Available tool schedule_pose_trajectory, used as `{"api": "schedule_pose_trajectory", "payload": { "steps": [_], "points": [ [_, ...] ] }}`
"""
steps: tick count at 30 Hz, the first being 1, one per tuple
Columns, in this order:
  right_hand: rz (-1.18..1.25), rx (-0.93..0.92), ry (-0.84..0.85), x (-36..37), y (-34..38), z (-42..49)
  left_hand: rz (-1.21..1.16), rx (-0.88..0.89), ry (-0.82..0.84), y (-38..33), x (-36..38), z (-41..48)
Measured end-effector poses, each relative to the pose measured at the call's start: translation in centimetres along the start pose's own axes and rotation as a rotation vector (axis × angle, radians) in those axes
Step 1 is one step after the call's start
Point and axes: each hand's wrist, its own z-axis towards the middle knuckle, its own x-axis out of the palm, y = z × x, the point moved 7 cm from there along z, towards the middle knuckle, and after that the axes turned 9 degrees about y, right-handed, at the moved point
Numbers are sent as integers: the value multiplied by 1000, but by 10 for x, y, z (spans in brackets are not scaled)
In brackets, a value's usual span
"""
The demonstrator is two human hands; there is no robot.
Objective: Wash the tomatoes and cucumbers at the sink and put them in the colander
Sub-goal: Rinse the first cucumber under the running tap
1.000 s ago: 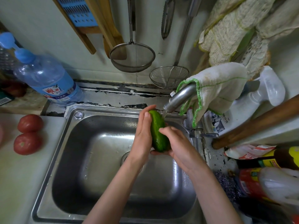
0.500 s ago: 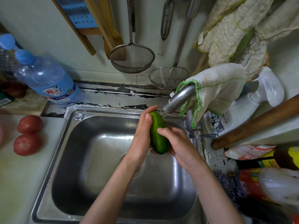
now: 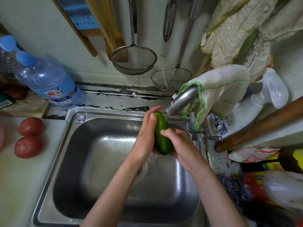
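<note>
A short dark green cucumber [image 3: 161, 136] is held upright over the steel sink [image 3: 105, 154], its top end just under the tap spout [image 3: 180, 102]. My left hand [image 3: 146, 136] presses flat against its left side, fingers pointing up. My right hand [image 3: 179, 145] wraps its right side and lower end. A thin stream of water runs from the spout onto the cucumber's tip. Two red tomatoes [image 3: 31, 126] [image 3: 28, 146] lie on the counter left of the sink. No colander is in view.
A large blue water bottle [image 3: 47, 86] leans behind the sink's left corner. A cloth [image 3: 218, 92] hangs over the tap. Strainers [image 3: 134, 60] hang on the wall. A wooden rolling pin [image 3: 260, 125], bottles and bags crowd the right counter.
Both hands and the cucumber stay under the spout; my hands shift slightly along the cucumber, rubbing it. The tomatoes have not moved.
</note>
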Motion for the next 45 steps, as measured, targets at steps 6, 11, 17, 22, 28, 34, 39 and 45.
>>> {"api": "schedule_pose_trajectory", "payload": {
  "steps": [6, 11, 17, 22, 28, 34, 39, 45],
  "points": [
    [-29, 27, 86, 1, -2, -2, 3, 3, 17, 0, 2, 0],
    [118, 20, 140, 0, -6, -4, -33, -55, -49, 5, 1, 1],
    [-7, -68, -135, -9, -1, -1, -152, -103, 34, 8, 1, 6],
    [58, -39, -140, -11, 5, 6, -241, -90, 118, 8, -9, 0],
    [-88, 48, 20, -16, 11, 9, -164, -50, 99, 7, -16, -7],
    [129, 5, 185, -11, 15, 5, -127, -34, 118, 1, -15, -5],
    [-129, 25, 21, -6, 12, 11, -47, -31, 112, 5, -13, -4],
    [-160, 42, -122, -7, 6, 14, -40, -46, 59, 13, -16, -4]
  ]
}}
